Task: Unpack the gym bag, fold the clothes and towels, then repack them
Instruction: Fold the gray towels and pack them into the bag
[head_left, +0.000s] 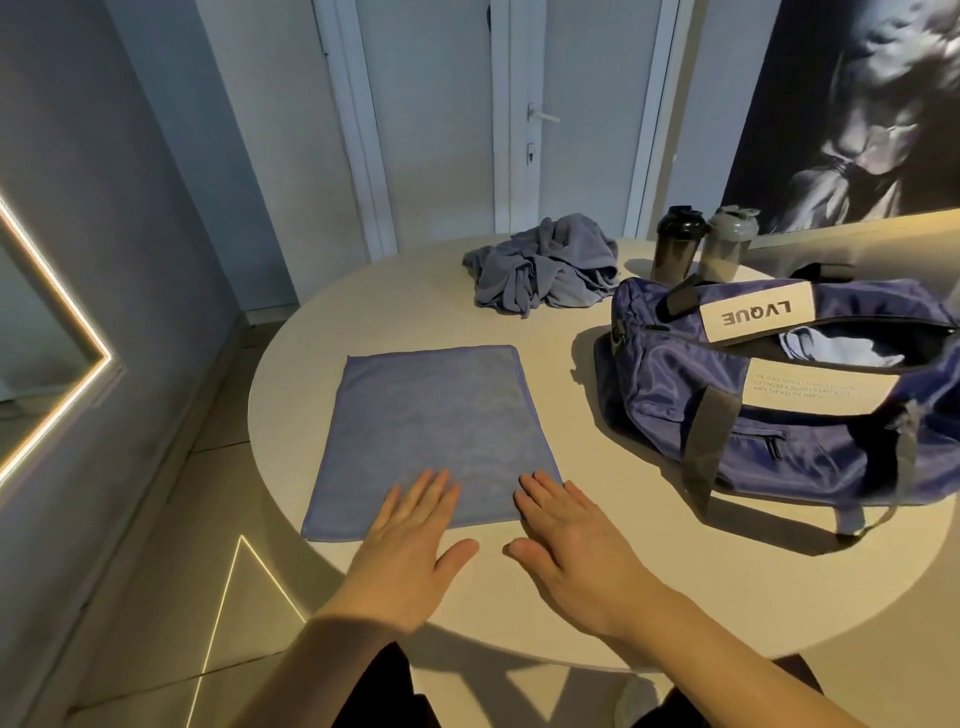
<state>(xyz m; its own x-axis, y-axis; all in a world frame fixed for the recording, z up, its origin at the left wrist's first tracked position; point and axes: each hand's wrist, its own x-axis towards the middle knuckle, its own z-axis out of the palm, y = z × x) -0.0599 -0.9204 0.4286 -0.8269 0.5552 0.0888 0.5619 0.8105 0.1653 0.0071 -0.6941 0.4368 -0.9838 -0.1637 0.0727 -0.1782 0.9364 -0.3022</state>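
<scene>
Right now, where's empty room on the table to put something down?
Biggest bare patch: near edge of the table, beside the right hand, in front of the gym bag. A smaller one lies between the flat towel and the crumpled clothes. Crowded: far right, with bag and two shaker bottles.

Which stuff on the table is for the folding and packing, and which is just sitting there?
For the job: flat blue towel, touched by the left hand and right hand; crumpled grey-blue cloth pile; open purple gym bag.
Just sitting there: black shaker bottle; grey shaker bottle; wall poster.
</scene>
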